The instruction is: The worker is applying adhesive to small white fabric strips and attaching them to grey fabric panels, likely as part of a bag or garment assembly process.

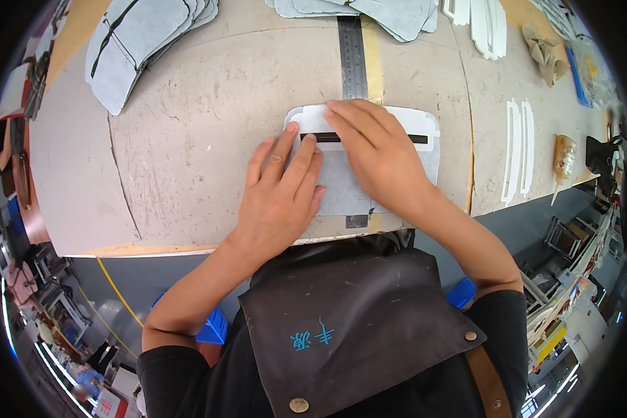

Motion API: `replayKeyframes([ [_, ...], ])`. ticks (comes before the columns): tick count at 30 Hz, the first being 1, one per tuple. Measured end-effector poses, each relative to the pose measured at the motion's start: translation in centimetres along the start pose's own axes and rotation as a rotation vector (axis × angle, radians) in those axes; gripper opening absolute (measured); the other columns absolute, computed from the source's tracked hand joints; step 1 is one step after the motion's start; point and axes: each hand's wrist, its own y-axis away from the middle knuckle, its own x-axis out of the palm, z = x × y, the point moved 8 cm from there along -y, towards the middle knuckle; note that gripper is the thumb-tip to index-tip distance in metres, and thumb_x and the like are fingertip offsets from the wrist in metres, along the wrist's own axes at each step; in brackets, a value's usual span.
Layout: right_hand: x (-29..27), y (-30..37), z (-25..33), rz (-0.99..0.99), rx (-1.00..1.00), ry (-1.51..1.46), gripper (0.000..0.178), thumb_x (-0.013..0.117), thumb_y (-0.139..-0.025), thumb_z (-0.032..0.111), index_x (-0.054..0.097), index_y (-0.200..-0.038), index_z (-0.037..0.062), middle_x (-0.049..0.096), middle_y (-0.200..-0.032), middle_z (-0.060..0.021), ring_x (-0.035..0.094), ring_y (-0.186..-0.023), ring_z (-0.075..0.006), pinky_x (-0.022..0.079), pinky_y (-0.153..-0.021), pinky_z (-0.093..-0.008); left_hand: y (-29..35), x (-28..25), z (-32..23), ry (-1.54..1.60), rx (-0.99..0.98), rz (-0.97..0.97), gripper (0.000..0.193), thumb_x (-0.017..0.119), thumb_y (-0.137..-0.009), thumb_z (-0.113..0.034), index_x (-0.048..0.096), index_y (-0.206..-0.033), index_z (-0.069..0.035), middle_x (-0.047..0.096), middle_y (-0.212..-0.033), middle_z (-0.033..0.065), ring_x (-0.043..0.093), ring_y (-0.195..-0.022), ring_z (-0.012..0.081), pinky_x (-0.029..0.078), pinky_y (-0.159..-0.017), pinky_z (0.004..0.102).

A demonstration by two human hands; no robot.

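Observation:
A pale grey panel (pixel 341 182) with rounded upper corners lies on the worktable in front of me. Across its upper part runs a white border with a narrow black strip (pixel 364 138) in it. My left hand (pixel 279 191) rests with fingers apart at the panel's left side, its fingertips by the strip's left end. My right hand (pixel 383 157) lies over the panel's right half, fingers stretched out toward its top edge and covering part of the strip. Under the panel passes a metal ruler (pixel 354 59), showing beyond the top and bottom edges.
Stacked grey panels (pixel 143 42) lie at the far left, and more grey panels (pixel 390 15) at the far middle. To the right are white strips (pixel 515 150), a bottle with amber contents (pixel 564 159) and crumpled tan material (pixel 543 56). The table's front edge (pixel 153 249) is near my forearms.

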Motion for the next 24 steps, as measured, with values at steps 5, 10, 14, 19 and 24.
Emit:
replayKeyframes([
  [5, 0.2, 1.1, 0.1, 0.105, 0.047, 0.078, 0.043, 0.061, -0.082, 0.004, 0.058, -0.124, -0.0022, 0.051, -0.139, -0.0119, 0.045, -0.131, -0.0293, 0.038, -0.107, -0.0416, -0.5, -0.6, 0.4, 0.071, 0.021, -0.058, 0.05, 0.07, -0.079, -0.02, 0.058, -0.121, 0.002, 0.051, -0.132, 0.016, 0.042, -0.132, 0.0354, 0.032, -0.108, 0.0494],
  [10, 0.7, 1.6, 0.1, 0.168, 0.078, 0.113, 0.045, 0.06, -0.087, 0.015, 0.055, -0.128, -0.0018, 0.048, -0.142, -0.0134, 0.037, -0.138, -0.0274, 0.029, -0.114, -0.0405, -2.9, 0.5, 0.3, 0.064, 0.055, 0.042, 0.069, 0.068, -0.083, -0.032, 0.044, -0.139, 0.0, 0.04, -0.148, 0.0149, 0.034, -0.14, 0.0284, 0.027, -0.114, 0.0448],
  [14, -0.1, 3.2, -1.0, 0.246, 0.151, 0.102, 0.059, 0.06, -0.089, 0.023, 0.041, -0.14, -0.0021, 0.035, -0.151, -0.0159, 0.028, -0.143, -0.0279, 0.022, -0.118, -0.0414, -2.6, 1.5, 0.8, 0.034, 0.014, 0.132, 0.078, 0.067, -0.082, -0.039, 0.038, -0.144, -0.002, 0.033, -0.154, 0.0135, 0.028, -0.144, 0.0252, 0.023, -0.117, 0.0431],
  [19, -3.0, 6.0, -3.6, 0.315, 0.246, 0.189, 0.068, 0.059, -0.089, 0.022, 0.031, -0.146, -0.0009, 0.027, -0.155, -0.0157, 0.025, -0.145, -0.03, 0.02, -0.118, -0.0428, -2.5, 1.5, 1.1, 0.011, -0.021, 0.197, 0.081, 0.07, -0.081, -0.03, 0.032, -0.146, 0.001, 0.029, -0.155, 0.0161, 0.023, -0.146, 0.0288, 0.018, -0.118, 0.0455],
  [24, -5.5, 8.2, -4.8, 0.241, 0.292, 0.227, 0.058, 0.057, -0.091, 0.02, 0.039, -0.142, -0.0011, 0.035, -0.152, -0.0136, 0.031, -0.142, -0.0292, 0.026, -0.115, -0.0434, -1.5, 0.7, 2.0, 0.001, -0.001, 0.177, 0.077, 0.071, -0.08, -0.033, 0.039, -0.143, -0.001, 0.033, -0.154, 0.0133, 0.027, -0.144, 0.0282, 0.022, -0.117, 0.0445],
])
